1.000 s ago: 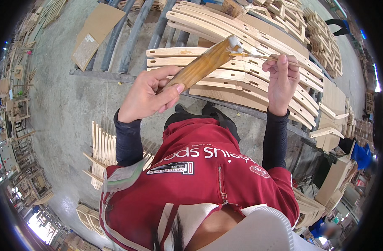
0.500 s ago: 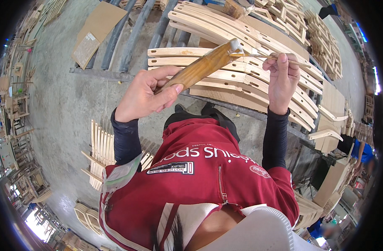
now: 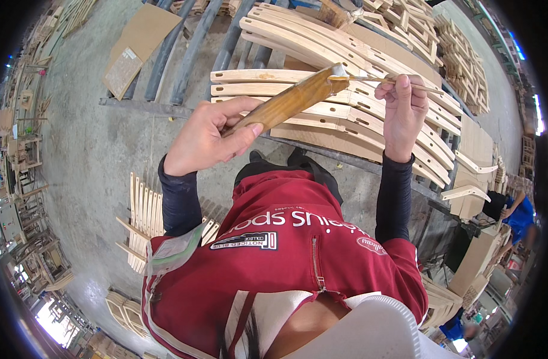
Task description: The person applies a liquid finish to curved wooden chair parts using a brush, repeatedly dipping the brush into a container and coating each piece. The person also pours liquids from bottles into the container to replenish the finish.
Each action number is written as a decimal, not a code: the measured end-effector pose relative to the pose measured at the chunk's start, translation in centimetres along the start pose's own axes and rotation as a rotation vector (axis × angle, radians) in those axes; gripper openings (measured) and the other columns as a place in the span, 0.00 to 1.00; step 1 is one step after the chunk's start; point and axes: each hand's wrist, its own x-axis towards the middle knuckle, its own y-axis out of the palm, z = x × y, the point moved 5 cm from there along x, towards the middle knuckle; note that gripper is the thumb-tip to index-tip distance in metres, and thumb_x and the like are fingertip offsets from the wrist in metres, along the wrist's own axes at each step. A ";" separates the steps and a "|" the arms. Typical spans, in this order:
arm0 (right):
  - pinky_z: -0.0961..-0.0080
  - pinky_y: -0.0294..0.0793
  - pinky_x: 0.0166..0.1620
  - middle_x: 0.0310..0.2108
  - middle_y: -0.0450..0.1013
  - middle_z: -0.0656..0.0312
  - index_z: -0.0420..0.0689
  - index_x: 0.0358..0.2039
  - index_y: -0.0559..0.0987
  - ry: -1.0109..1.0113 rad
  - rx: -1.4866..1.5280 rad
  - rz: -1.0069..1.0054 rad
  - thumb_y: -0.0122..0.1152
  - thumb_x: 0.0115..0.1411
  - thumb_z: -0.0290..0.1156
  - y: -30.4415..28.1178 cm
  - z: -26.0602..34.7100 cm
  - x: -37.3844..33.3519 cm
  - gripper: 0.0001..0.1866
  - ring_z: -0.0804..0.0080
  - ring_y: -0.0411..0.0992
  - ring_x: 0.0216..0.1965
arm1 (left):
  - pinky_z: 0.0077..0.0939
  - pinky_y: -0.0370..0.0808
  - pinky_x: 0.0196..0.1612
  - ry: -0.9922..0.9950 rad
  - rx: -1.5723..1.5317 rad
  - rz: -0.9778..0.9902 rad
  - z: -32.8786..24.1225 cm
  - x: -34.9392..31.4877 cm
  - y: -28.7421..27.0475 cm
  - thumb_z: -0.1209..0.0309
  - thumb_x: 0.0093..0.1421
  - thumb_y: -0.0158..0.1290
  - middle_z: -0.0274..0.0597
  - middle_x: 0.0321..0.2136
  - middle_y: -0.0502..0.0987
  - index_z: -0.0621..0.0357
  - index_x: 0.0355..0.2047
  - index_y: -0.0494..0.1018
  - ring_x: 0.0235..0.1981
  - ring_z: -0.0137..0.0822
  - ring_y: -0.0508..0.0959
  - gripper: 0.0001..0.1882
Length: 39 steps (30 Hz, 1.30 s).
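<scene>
My left hand (image 3: 209, 134) is closed around the lower end of a brown, bamboo-like piece (image 3: 289, 100), which slants up to the right. Whitish paste (image 3: 338, 72) coats its far end. Between thumb and fingers, my right hand (image 3: 402, 113) pinches a thin wooden stick (image 3: 369, 79). The stick's left tip meets the pasty end of the piece. Below both hands lie several pale, curved wooden slats (image 3: 339, 110) with slotted holes, side by side on cardboard.
Grey rollers (image 3: 193, 51) and a cardboard sheet (image 3: 145, 36) are at the far left. Wooden frames (image 3: 462, 66) are stacked at the far right. More slats (image 3: 147, 206) stand on the floor at my left. A person in blue (image 3: 519, 216) is off to the right.
The pasty end of the bamboo-like piece has dipped slightly, and the stick's tip is now at its very end. My hands have barely shifted. The person in blue has moved.
</scene>
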 end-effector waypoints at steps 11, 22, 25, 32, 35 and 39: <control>0.74 0.79 0.33 0.26 0.78 0.57 0.39 0.34 0.76 -0.010 -0.007 -0.042 0.59 0.67 0.31 -0.4 -0.3 0.1 0.08 0.71 0.78 0.26 | 0.16 0.58 0.16 0.005 -0.006 0.026 0.6 0.2 0.4 0.72 0.65 0.54 0.30 0.14 0.70 0.64 0.52 0.73 0.12 0.18 0.64 0.16; 0.82 0.77 0.34 0.26 0.81 0.59 0.36 0.33 0.80 -0.065 -0.839 -0.090 0.66 0.62 0.31 -7.2 -7.8 2.2 0.09 0.78 0.80 0.28 | 0.15 0.59 0.16 -0.139 -0.123 -0.063 6.1 2.4 0.1 0.69 0.67 0.51 0.29 0.15 0.70 0.61 0.56 0.70 0.12 0.18 0.63 0.18; 0.79 0.77 0.33 0.24 0.80 0.57 0.39 0.33 0.81 -0.009 -1.024 0.011 0.67 0.60 0.34 -8.6 -11.2 1.7 0.10 0.74 0.81 0.28 | 0.15 0.59 0.16 -0.153 -0.180 -0.095 7.6 2.1 0.2 0.69 0.67 0.51 0.29 0.15 0.69 0.61 0.54 0.71 0.11 0.18 0.63 0.17; 0.73 0.75 0.31 0.24 0.79 0.55 0.41 0.33 0.82 0.010 -1.198 0.136 0.67 0.59 0.37 -8.9 -13.6 0.3 0.11 0.65 0.79 0.25 | 0.15 0.60 0.16 -0.188 -0.196 -0.125 9.4 0.9 0.3 0.68 0.68 0.52 0.29 0.14 0.69 0.62 0.51 0.71 0.11 0.18 0.63 0.15; 0.72 0.75 0.31 0.24 0.79 0.55 0.41 0.33 0.82 0.017 -1.211 0.171 0.66 0.59 0.36 -9.1 -14.0 -0.5 0.10 0.63 0.78 0.24 | 0.16 0.60 0.16 -0.212 -0.210 -0.146 10.0 0.4 0.4 0.68 0.68 0.51 0.29 0.14 0.69 0.62 0.51 0.71 0.11 0.18 0.63 0.14; 0.70 0.75 0.31 0.24 0.79 0.54 0.42 0.33 0.82 0.035 -1.186 0.182 0.65 0.60 0.35 -9.2 -14.7 -1.3 0.09 0.62 0.78 0.25 | 0.15 0.59 0.16 -0.211 -0.195 -0.126 9.7 0.6 0.6 0.68 0.68 0.51 0.29 0.14 0.69 0.62 0.50 0.71 0.11 0.19 0.63 0.14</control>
